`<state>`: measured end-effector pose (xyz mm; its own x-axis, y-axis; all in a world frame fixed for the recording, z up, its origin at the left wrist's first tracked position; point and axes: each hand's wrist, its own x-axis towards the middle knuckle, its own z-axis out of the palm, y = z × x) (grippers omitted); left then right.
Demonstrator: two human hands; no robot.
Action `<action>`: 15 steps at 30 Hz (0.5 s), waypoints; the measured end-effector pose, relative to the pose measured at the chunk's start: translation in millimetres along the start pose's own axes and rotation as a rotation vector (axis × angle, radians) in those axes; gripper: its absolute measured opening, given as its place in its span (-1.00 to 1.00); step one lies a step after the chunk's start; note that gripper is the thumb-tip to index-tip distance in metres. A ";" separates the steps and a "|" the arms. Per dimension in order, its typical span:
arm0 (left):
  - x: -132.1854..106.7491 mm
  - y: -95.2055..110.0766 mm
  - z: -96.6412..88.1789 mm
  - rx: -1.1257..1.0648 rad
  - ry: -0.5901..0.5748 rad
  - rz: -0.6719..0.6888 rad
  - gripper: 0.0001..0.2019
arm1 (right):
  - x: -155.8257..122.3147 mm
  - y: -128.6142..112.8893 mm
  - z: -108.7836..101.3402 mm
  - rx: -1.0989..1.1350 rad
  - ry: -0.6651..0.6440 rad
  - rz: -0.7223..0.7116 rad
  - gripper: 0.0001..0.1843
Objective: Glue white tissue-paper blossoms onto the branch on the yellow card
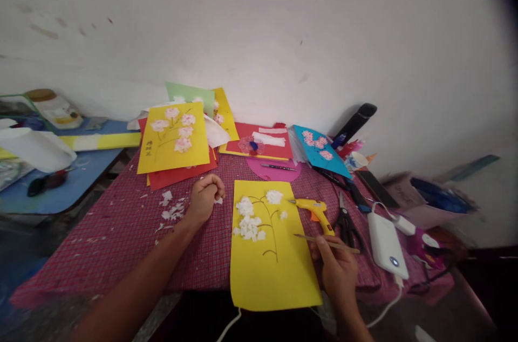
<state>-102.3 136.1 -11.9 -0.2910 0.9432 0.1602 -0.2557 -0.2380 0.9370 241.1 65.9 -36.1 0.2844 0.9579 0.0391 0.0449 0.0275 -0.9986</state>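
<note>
My right hand (338,269) pinches a thin wooden stick (340,246), its pointed tip over the right edge of a yellow sheet (275,285). Drawn on that sheet are dark curved stems, with clusters of white paper bits (247,226) on the left and a white tuft (274,197) at the top. My left hand (207,196) is closed, left of the sheet and above the checked cloth. A small white scrap (219,201) shows by its fingers; whether they grip it, I cannot tell. A yellow glue gun (315,208) lies with its nozzle over the sheet's upper right edge.
Torn white paper bits (173,212) lie left of my left forearm. Behind are a finished yellow flower picture (176,142) and a blue one (324,156). Black-handled scissors (345,223) and a white power bank (386,245) with cables lie right. A blue table (87,169) adjoins at left.
</note>
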 end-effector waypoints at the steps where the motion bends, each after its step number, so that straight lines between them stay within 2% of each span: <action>1: -0.2 1.3 0.8 -0.010 0.001 0.001 -0.91 | 0.1 -1.2 0.1 -0.004 0.000 -0.008 -0.67; 5: 2.0 11.2 2.1 -0.139 0.040 -0.006 -0.97 | -0.3 -9.1 -1.8 -0.017 0.057 -0.045 -0.69; 8: 5.4 19.5 0.4 -0.231 0.073 -0.025 -0.83 | -3.2 -15.9 -5.7 -0.044 0.115 -0.058 -0.63; 11: 7.7 23.9 -0.5 -0.272 0.089 -0.052 -0.61 | -7.6 -21.9 -9.6 -0.058 0.068 -0.080 -0.61; 15: 7.7 24.8 2.2 -0.255 0.113 -0.094 -0.51 | -5.5 -36.4 -14.1 -0.177 -0.011 -0.129 -0.64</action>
<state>-108.8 138.0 13.2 -0.3526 0.9354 0.0277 -0.5053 -0.2152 0.8357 251.4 55.6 0.6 0.2552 0.9527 0.1648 0.2479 0.1002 -0.9636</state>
